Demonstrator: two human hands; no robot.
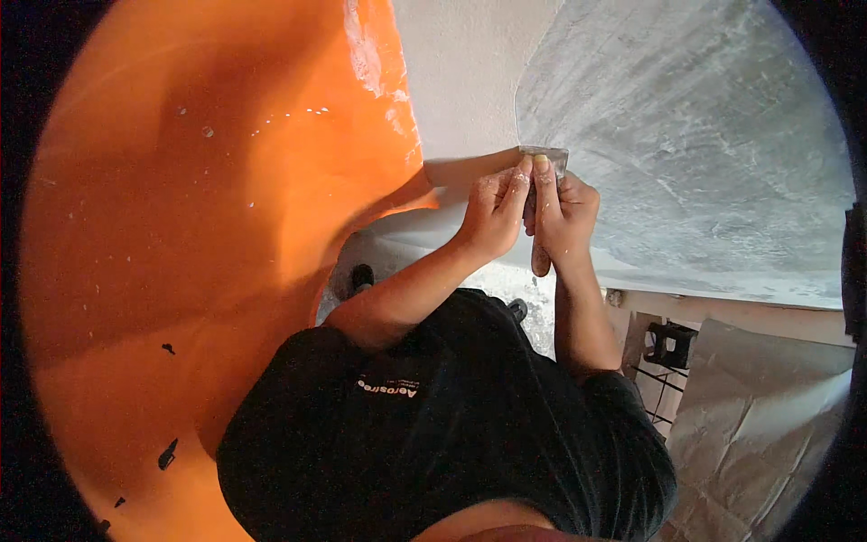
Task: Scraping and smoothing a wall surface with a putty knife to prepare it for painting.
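Observation:
A scraper with a flat metal blade and a long handle rests at the corner between a pale beige surface and a grey, streaky panel. My left hand grips it from the left, thumb pressed near the top of the blade. My right hand is closed on it from the right, its thumb lying along the blade beside the left one. Both hands are dusted white. A tan strip runs leftward from the blade to a large orange panel with a chipped, white-smeared edge.
Below the grey panel at right hangs a creased grey-brown sheet, beside a dark bracket and thin bars. My shoes show on a pale, speckled floor beneath my arms. The orange panel curves down along my left side.

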